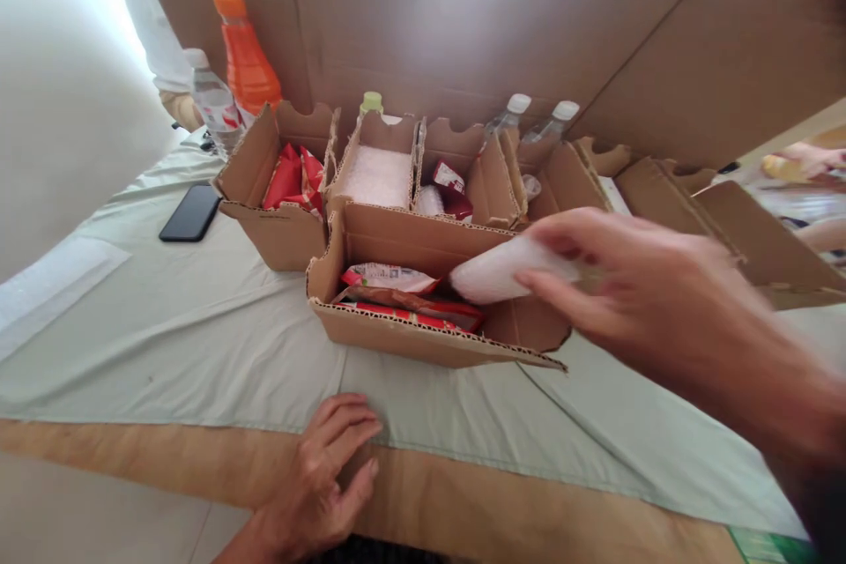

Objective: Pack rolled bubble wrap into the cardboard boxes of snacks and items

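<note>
My right hand grips a white roll, apparently wrapped in bubble wrap or foam, between thumb and fingers. The roll is tilted over the right half of the front cardboard box, its left end just inside the walls. Several snack packets in red, brown and white lie in the left half of that box. My left hand rests near the table's front edge with its fingers loosely apart and nothing in them.
Behind stands a row of open cardboard boxes, one with red packets, another with white wrapped material. Bottles, including an orange one, stand behind. A phone and a white sheet lie left. Another person's hand shows far right.
</note>
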